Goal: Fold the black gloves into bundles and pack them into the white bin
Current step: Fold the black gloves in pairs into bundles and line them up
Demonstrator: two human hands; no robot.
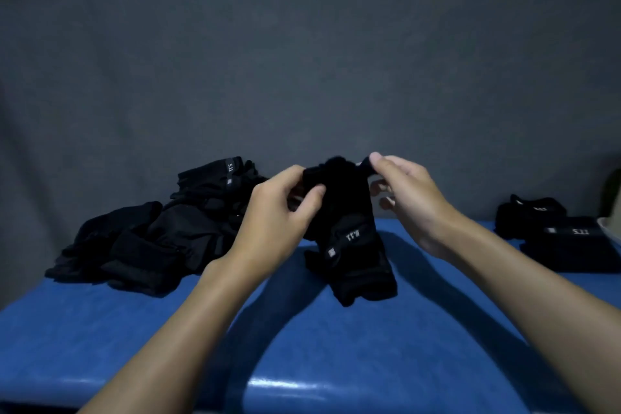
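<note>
Holding black gloves (349, 245) upright above a glossy blue surface (302, 363), a person works at their top edge with both hands. The left hand (285, 202) has its fingers curled round the upper left corner, thumb pressed against the cloth. The right hand (403, 198) pinches the upper right corner between thumb and forefinger, its other fingers loosely bent and free. The gloves hang down from that grip, and whether their lower end touches the surface cannot be told. They look soft and limp, a matte dark fabric with a firmer panel carrying small pale lettering and a little square tag. To fold them well, the top probably wants turning down evenly, both corners kept level, so the bundle ends tight and does not spring open. A loose heap of unfolded gloves (151, 239) sprawls to the left, floppy and tangled. To the right lie flatter folded bundles (564, 239). Just beyond them a pale sliver, likely the white bin (610, 228), shows at the edge of view. A grey, faintly wrinkled backdrop (302, 44) hangs behind.
</note>
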